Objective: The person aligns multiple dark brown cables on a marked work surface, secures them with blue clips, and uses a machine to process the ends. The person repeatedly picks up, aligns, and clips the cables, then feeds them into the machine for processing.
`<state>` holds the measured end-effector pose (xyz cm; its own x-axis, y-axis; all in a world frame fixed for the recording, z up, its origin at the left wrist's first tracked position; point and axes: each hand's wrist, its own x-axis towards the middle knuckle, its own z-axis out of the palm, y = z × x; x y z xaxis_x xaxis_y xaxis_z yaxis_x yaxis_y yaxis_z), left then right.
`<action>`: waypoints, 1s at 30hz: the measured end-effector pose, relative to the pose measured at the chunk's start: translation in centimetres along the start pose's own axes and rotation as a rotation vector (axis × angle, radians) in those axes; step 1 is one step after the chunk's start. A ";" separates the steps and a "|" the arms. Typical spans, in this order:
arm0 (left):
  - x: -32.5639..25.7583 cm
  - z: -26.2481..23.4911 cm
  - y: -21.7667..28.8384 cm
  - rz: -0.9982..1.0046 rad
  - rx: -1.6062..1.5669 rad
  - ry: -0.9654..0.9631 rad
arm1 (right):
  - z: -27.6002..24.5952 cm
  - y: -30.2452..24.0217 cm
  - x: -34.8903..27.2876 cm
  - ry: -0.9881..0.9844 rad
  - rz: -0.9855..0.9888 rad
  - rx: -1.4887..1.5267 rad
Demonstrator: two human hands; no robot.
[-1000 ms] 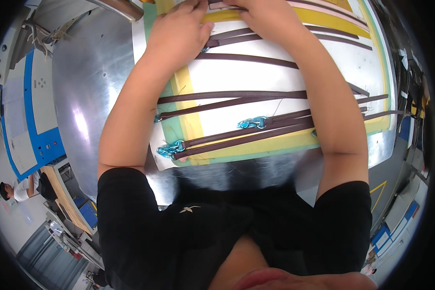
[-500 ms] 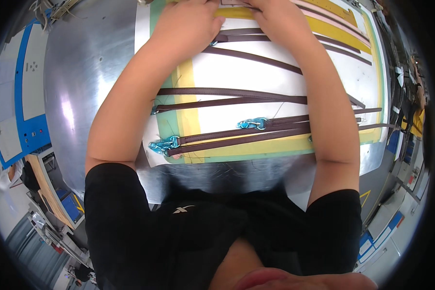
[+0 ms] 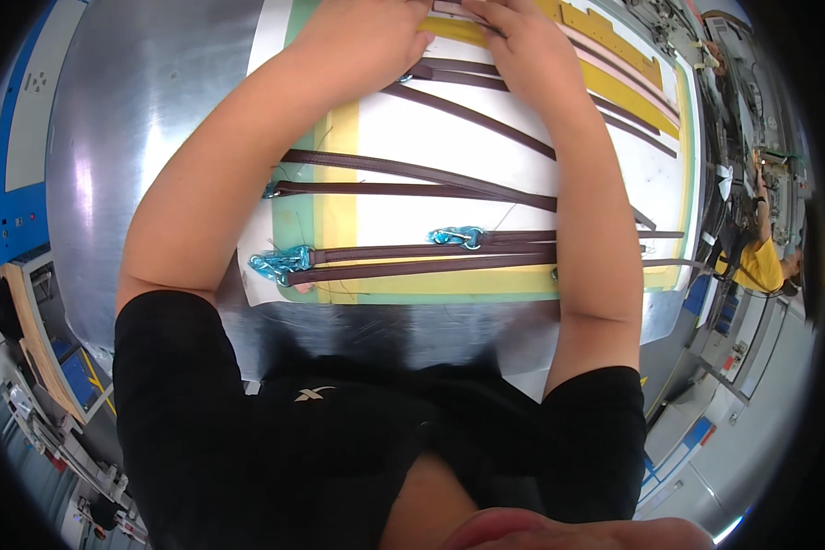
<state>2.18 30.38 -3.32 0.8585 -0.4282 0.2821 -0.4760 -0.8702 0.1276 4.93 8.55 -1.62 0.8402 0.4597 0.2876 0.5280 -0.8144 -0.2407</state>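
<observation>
At the top edge, my left hand (image 3: 368,41) bends its fingers against a pink strip (image 3: 449,9) edged with dark brown; its fingertips are partly cut off. Just to its right, my right hand (image 3: 536,50) has fingers and thumb drawn together at the same strip, by a thin dark strap. What either grips is hard to see. Below the hands, brown leather straps (image 3: 412,191) lie across a white board. Several metal clasps wrapped in blue film, such as the front-left clasp (image 3: 282,263) and the middle clasp (image 3: 456,237), are fixed to the straps.
The white board (image 3: 449,137) has green and yellow tape borders and rests on a shiny metal table (image 3: 147,101). Mustard strips (image 3: 623,96) lie at the upper right. Beyond the table's right side, a person in yellow (image 3: 761,266) is near machinery. A blue-edged cabinet (image 3: 27,119) stands left.
The whole view has shifted, so board and arms appear farther left and the person in yellow shows more. My hands stay at the strip, their fingers slightly repositioned.
</observation>
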 end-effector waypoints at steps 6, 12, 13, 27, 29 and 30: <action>0.0 -1.1 0.3 -0.056 -0.058 -0.089 | 1.4 1.5 -0.3 0.014 -0.057 -0.076; 0.0 0.6 0.4 -0.109 -0.071 -0.006 | 1.2 1.3 0.0 -0.015 -0.006 -0.067; 0.0 0.3 0.5 -0.118 -0.090 -0.041 | 1.3 1.3 -0.2 -0.016 0.004 -0.064; -0.8 -0.4 1.0 -0.110 -0.037 -0.079 | -0.6 2.4 -0.9 -0.080 0.025 -0.089; -1.0 -0.3 0.4 -0.111 -0.034 -0.095 | -0.8 4.1 -1.4 -0.072 0.051 -0.116; -0.9 -0.4 0.4 -0.111 -0.031 -0.094 | -1.0 5.1 -2.0 -0.054 0.071 -0.137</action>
<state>1.08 30.49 -3.17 0.9197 -0.3517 0.1743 -0.3812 -0.9061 0.1833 5.81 3.16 -2.51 0.8822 0.4147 0.2232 0.4483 -0.8845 -0.1287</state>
